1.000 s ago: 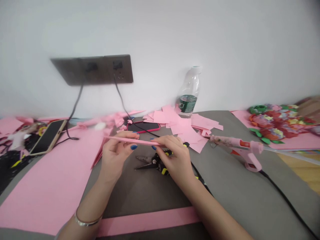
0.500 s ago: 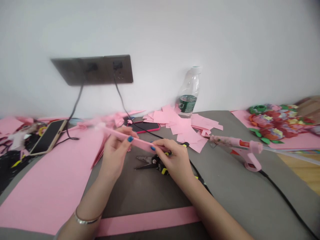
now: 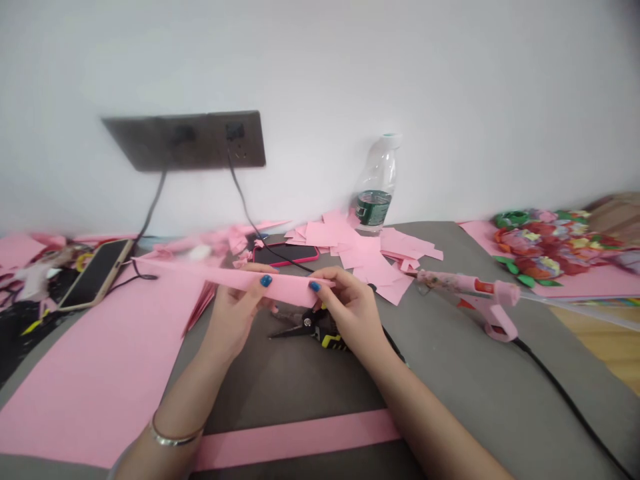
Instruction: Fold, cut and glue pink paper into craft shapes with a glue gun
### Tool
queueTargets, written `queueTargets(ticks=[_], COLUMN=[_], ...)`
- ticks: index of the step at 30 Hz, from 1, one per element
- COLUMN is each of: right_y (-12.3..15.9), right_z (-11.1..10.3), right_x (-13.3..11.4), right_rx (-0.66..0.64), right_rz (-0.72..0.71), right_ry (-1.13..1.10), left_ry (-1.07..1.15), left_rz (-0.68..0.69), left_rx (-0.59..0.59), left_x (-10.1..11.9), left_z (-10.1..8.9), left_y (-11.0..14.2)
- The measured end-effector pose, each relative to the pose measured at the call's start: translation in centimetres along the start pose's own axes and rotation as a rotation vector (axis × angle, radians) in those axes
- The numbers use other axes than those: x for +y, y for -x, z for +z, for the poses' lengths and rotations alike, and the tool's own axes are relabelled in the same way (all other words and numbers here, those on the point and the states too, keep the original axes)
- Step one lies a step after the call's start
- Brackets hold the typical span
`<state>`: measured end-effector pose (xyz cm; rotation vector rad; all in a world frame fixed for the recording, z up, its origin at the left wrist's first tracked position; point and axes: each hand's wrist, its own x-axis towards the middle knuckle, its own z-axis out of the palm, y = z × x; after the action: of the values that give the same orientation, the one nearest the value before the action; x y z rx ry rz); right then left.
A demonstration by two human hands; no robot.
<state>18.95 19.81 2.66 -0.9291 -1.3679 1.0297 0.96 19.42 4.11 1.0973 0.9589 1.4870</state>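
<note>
A white painted wall (image 3: 400, 67) rises behind a grey padded work surface (image 3: 480, 373), with a dark brown double socket plate (image 3: 185, 140) set into the wall and black cables hanging from it. A large flat sheet of pink paper (image 3: 90, 380) covers the left side of the grey surface, and a loose heap of cut pink paper squares (image 3: 360, 250) lies towards the back. Off to the right sits a cluster of multicoloured paper flowers (image 3: 545, 243), with a pink hot glue gun (image 3: 480, 293) lying nearer. A clear plastic water bottle (image 3: 375, 187) stands against the wall, and a phone in a gold case (image 3: 95, 275) and a phone in a pink case (image 3: 285, 255) lie on the clutter.

The long tapering pink paper strip (image 3: 260, 283) is held up in the air above a pair of black-and-yellow metal snips (image 3: 310, 327), its narrow end reaching out left over the sheet. The left hand (image 3: 235, 320) grasps it near the middle, and the right hand (image 3: 350, 310) pinches its wider end between thumb and fingers. It looks light and thin, likely to droop or crease, so it seems best held near the edges with both hands.
</note>
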Motion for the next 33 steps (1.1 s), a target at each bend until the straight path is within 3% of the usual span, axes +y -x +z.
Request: queueTargets(ticks=[3, 7, 13, 16, 20, 23, 28, 33], right_y=[-0.2, -0.8, 0.3, 1.2, 1.4, 1.7, 3.7, 5.3], right_z=[-0.2, -1.7, -5.0, -4.9, -4.4, -4.6, -6.4, -7.4], right_x=[-0.3, -1.5, -3.0, -3.0, -3.5, -4.4, -6.3, -7.8], right_rx=[0.029, 0.005, -0.440, -0.596, -0.656, -0.625, -0.442, -0.219], right_rz=[-0.024, -0.049, -0.057, -0.082, -0.163, -0.251, -0.338, -0.174], right_ry=[0.056, 0.269, 0.986, 1.149, 1.201, 1.238, 1.158, 0.742], left_ry=[-0.036, 0.005, 0.089, 0.098, 0.122, 0.158, 0.216, 0.181], left_rz=[-0.014, 0.025, 0.030, 0.049, 0.065, 0.103, 0.278, 0.171], left_rx=[-0.039, 0.063, 0.141, 0.148, 0.164, 0.195, 0.318, 0.240], left_x=[-0.1, -0.3, -0.4, -0.3, 0.1, 0.6, 1.2, 0.3], left_z=[0.1, 0.0, -0.1, 0.0, 0.2, 0.3, 0.4, 0.5], left_y=[0.1, -0.2, -0.5, -0.6, -0.7, -0.7, -0.3, -0.2])
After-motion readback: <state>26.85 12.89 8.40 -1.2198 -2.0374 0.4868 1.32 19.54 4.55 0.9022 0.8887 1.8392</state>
